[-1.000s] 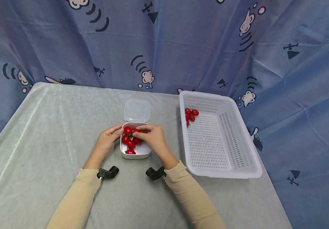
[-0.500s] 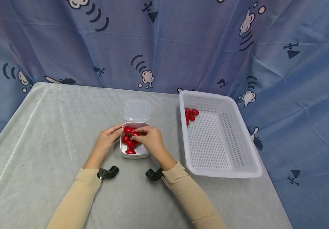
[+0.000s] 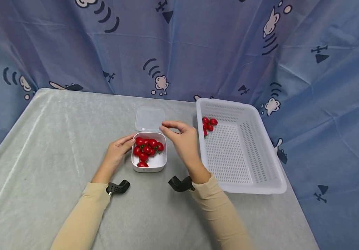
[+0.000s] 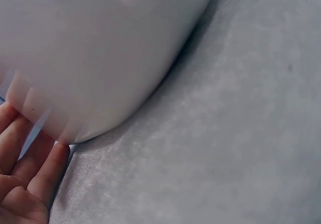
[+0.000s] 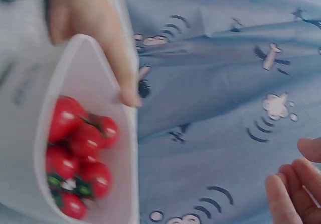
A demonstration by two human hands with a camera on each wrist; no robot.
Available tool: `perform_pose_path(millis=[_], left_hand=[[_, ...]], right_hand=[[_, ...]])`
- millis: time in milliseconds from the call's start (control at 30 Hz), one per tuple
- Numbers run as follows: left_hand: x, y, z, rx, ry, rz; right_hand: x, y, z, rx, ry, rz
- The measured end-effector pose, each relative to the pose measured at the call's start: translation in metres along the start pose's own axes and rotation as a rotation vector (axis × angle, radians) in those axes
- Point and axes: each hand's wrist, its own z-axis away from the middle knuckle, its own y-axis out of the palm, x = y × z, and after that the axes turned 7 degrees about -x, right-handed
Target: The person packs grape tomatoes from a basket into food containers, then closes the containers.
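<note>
A small white box point(image 3: 149, 170) with several red cherry tomatoes point(image 3: 146, 149) in it stands at the middle of the table. My left hand point(image 3: 115, 152) holds the box at its back left corner, thumb at the rim. In the left wrist view, fingertips point(image 4: 61, 151) touch the outer wall. My right hand point(image 3: 184, 142) is raised to the right of the box, holding nothing, with thumb and forefinger a little apart. Its loosely bent fingers show at the lower right of the right wrist view. Behind the box lies a clear lid point(image 3: 149, 118), close to the right fingertips.
At the right, a large white perforated basket point(image 3: 245, 189) has several cherry tomatoes point(image 3: 210, 124) against its left wall. A grey cloth covers the table point(image 3: 57, 146). Along the back and right hangs a blue patterned curtain point(image 3: 129, 52).
My right hand has let go of a cherry tomato in the box and moved up and to the right, uncovering the tomatoes there. The left hand has stayed at the box.
</note>
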Motion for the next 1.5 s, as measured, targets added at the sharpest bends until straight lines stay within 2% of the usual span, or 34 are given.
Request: perform_pose_path(millis=[100, 167, 367, 500, 700, 867, 1133, 1367, 1500], left_hand=[[0.0, 0.001, -0.001, 0.0, -0.003, 0.005], [-0.001, 0.001, -0.001, 0.003, -0.004, 0.006], [-0.002, 0.001, 0.0, 0.003, -0.005, -0.005], [-0.001, 0.002, -0.001, 0.001, -0.008, -0.01], [-0.001, 0.002, 0.0, 0.0, -0.013, -0.02], [0.001, 0.001, 0.0, -0.002, -0.011, -0.02], [0.002, 0.002, 0.001, -0.003, -0.003, 0.005], [0.002, 0.002, 0.0, -0.004, -0.001, 0.022], [0.001, 0.001, 0.0, -0.012, -0.005, 0.016]], right_hand=[[0.008, -0.015, -0.011, -0.019, 0.081, -0.039], [0.01, -0.026, -0.02, -0.046, 0.102, -0.077], [0.01, -0.059, -0.047, -0.135, 0.1, -0.246], [0.0, -0.083, -0.063, -0.193, 0.094, -0.294], [-0.026, -0.113, -0.078, -0.263, 0.077, -0.228], [-0.051, -0.132, -0.089, -0.278, 0.107, -0.228], [-0.072, -0.148, -0.094, -0.249, 0.189, -0.127], [-0.097, -0.154, -0.102, -0.189, 0.335, -0.094], [-0.111, -0.154, -0.105, -0.143, 0.379, -0.045]])
